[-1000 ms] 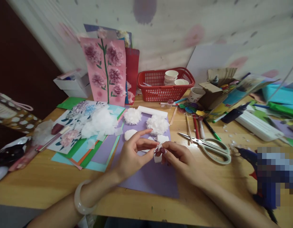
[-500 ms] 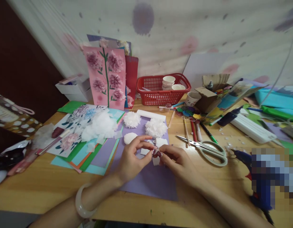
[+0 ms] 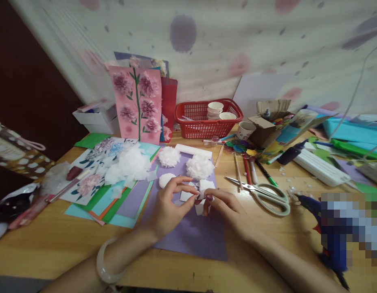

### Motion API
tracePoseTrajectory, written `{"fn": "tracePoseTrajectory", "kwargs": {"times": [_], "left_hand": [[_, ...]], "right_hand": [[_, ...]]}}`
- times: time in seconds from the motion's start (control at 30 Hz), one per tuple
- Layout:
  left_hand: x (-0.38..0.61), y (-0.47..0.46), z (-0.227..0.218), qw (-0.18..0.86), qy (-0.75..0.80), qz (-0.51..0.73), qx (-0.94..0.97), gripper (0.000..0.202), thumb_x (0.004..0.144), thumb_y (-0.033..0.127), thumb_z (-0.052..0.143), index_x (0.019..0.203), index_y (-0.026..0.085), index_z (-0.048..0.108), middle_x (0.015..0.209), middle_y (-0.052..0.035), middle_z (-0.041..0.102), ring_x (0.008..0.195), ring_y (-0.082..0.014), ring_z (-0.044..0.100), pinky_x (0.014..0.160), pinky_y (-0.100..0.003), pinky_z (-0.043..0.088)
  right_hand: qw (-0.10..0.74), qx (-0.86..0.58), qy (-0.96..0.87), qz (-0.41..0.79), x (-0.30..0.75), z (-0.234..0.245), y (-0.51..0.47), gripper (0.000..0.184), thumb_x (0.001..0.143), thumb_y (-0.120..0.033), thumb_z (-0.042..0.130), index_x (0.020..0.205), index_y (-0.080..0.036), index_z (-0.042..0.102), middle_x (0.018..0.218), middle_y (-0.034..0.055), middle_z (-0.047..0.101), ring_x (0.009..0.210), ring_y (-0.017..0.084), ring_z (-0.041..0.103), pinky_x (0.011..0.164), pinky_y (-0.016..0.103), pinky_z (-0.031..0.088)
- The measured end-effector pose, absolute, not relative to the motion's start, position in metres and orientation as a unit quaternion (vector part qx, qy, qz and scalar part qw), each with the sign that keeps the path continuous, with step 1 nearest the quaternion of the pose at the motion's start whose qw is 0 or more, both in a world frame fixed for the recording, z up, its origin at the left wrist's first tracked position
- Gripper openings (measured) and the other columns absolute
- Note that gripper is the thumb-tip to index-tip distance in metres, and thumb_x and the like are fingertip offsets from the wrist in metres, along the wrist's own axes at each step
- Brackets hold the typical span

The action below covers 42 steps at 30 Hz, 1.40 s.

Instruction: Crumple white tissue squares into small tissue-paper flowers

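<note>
Fingertips of my left hand (image 3: 172,209) and my right hand (image 3: 226,207) meet over a purple sheet (image 3: 191,240). Both pinch a small piece of thin white paper (image 3: 202,195), mostly hidden by the fingers. Just behind and below them lie white paper pieces (image 3: 207,185) on the sheet. Two ruffled white paper flowers (image 3: 200,166) (image 3: 169,156) sit farther back, near a white roll (image 3: 193,150). A round white disc (image 3: 167,179) shows beside my left fingers.
Scissors (image 3: 264,195) and a blue glue gun (image 3: 329,232) lie to the right. A pile of white tissue (image 3: 127,162) rests on coloured papers at left. Behind stand a red basket (image 3: 203,128) with paper cups and a pink flower picture (image 3: 139,106).
My fingers have shifted slightly on the small white paper, and more of it shows between them. The right fingers have turned a little. The view has tilted slightly; the other things stay put.
</note>
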<state>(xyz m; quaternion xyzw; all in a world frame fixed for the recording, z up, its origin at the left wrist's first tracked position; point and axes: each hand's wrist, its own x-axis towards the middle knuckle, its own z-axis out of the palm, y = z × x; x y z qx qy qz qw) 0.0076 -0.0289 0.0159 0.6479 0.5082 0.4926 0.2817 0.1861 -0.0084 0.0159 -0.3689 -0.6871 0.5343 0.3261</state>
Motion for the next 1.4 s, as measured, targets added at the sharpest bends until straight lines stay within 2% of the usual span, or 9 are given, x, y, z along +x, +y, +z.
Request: {"fn": "tracePoseTrajectory", "kwargs": {"times": [0.17,0.4,0.57,0.7,0.8,0.87,1.0,1.17,1.4], "left_hand": [[0.008,-0.030,0.019,0.263,0.508,0.487,0.660,0.020,0.076,0.013,0.064,0.092,0.021,0.055,0.082,-0.0019,0.075,0.101,-0.0208,0.066,0.100,-0.040,0.040],[0.011,-0.028,0.019,0.374,0.516,0.504,0.583,0.031,0.077,0.015,0.064,0.103,0.019,0.048,0.079,-0.0007,0.070,0.079,-0.0153,0.068,0.083,-0.031,0.051],[0.010,-0.024,0.013,0.424,0.483,0.534,0.550,0.028,0.077,0.014,0.062,0.101,0.019,0.049,0.089,-0.0016,0.066,0.077,-0.0117,0.066,0.074,-0.025,0.054],[0.009,-0.025,0.009,0.415,0.464,0.538,0.569,0.021,0.080,0.012,0.060,0.099,0.019,0.052,0.095,-0.0034,0.066,0.086,-0.0121,0.066,0.081,-0.025,0.052],[0.009,-0.026,0.008,0.419,0.456,0.522,0.586,0.028,0.079,0.014,0.063,0.104,0.019,0.051,0.102,-0.0046,0.066,0.088,-0.0134,0.066,0.082,-0.027,0.053],[0.009,-0.027,0.007,0.415,0.467,0.503,0.598,0.033,0.078,0.016,0.065,0.107,0.020,0.050,0.097,-0.0036,0.068,0.086,-0.0143,0.067,0.080,-0.027,0.053],[0.008,-0.026,0.006,0.381,0.509,0.478,0.606,0.020,0.081,0.019,0.062,0.100,0.020,0.056,0.083,-0.0011,0.071,0.083,-0.0149,0.068,0.079,-0.027,0.050],[0.006,-0.024,0.006,0.359,0.519,0.488,0.604,0.019,0.079,0.017,0.062,0.098,0.019,0.056,0.085,-0.0019,0.071,0.082,-0.0156,0.068,0.082,-0.030,0.049],[0.008,-0.029,0.005,0.327,0.505,0.491,0.630,0.020,0.080,0.016,0.061,0.099,0.020,0.056,0.085,-0.0009,0.069,0.082,-0.0134,0.066,0.077,-0.025,0.051]], "right_hand": [[0.322,-0.383,-0.687,0.527,0.185,0.016,-0.009,0.031,0.089,-0.041,0.050,0.073,-0.016,0.061,0.062,0.0015,0.059,0.060,0.014,0.053,0.059,0.026,0.041],[0.317,-0.378,-0.674,0.550,0.185,0.017,-0.009,0.026,0.088,-0.034,0.050,0.075,-0.015,0.062,0.063,0.0015,0.060,0.060,0.013,0.054,0.058,0.024,0.040],[0.317,-0.377,-0.670,0.555,0.185,0.014,-0.008,0.022,0.086,-0.031,0.050,0.076,-0.015,0.061,0.064,0.0012,0.059,0.060,0.013,0.054,0.058,0.024,0.040],[0.321,-0.377,-0.669,0.555,0.186,0.010,-0.007,0.019,0.085,-0.028,0.049,0.078,-0.014,0.061,0.066,0.0015,0.060,0.063,0.013,0.055,0.060,0.024,0.040],[0.330,-0.381,-0.664,0.552,0.186,0.011,-0.007,0.019,0.085,-0.026,0.048,0.077,-0.015,0.060,0.065,0.0007,0.059,0.061,0.012,0.054,0.059,0.024,0.039],[0.337,-0.381,-0.662,0.550,0.185,0.012,-0.007,0.019,0.086,-0.026,0.047,0.076,-0.015,0.060,0.064,-0.0001,0.058,0.060,0.012,0.052,0.058,0.024,0.039],[0.345,-0.388,-0.652,0.552,0.186,0.013,-0.008,0.017,0.085,-0.026,0.048,0.078,-0.016,0.059,0.063,-0.0011,0.056,0.058,0.012,0.050,0.056,0.023,0.037],[0.339,-0.388,-0.647,0.562,0.188,0.011,-0.007,0.018,0.086,-0.028,0.048,0.076,-0.016,0.057,0.062,-0.0011,0.055,0.058,0.012,0.049,0.056,0.024,0.037],[0.318,-0.381,-0.675,0.547,0.184,0.009,-0.009,0.024,0.087,-0.034,0.050,0.075,-0.015,0.058,0.066,0.0005,0.057,0.063,0.013,0.051,0.059,0.024,0.037]]}}
